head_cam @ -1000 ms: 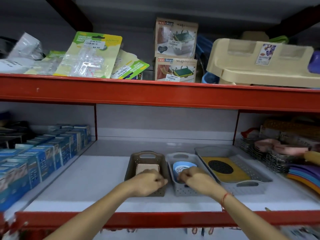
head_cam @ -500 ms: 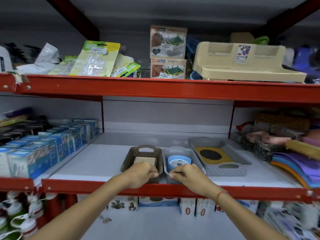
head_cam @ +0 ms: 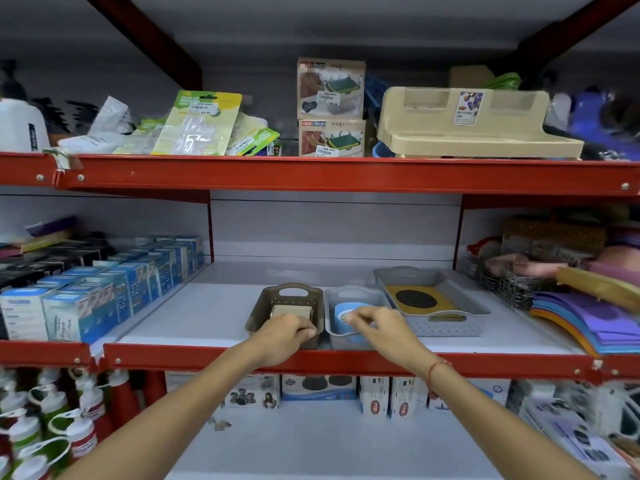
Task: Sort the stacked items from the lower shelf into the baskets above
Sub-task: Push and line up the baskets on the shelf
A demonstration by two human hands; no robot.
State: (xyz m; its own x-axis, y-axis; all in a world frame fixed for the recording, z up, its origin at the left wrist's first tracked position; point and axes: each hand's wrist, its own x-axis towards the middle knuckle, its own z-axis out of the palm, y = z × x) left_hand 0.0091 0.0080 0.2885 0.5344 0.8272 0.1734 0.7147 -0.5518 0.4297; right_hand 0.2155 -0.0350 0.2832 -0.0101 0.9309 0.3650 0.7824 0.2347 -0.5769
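Brown basket [head_cam: 264, 306] with beige block [head_cam: 292, 311], rim gripped by left hand [head_cam: 284, 336]; right hand [head_cam: 381, 329] over grey basket [head_cam: 331, 315], grasp unclear.

The right grip [head_cam: 377, 329] has let go of the grey basket's [head_cam: 329, 313] near rim and risen. Its curled fingers [head_cam: 351, 316] now sit at the blue cup [head_cam: 340, 322] just ahead of it, too blurred to tell whether they pinch it. The view has dropped and drawn back, so a lower shelf [head_cam: 329, 445] with boxes [head_cam: 318, 388] and bottles [head_cam: 83, 434] now shows beneath the grip.
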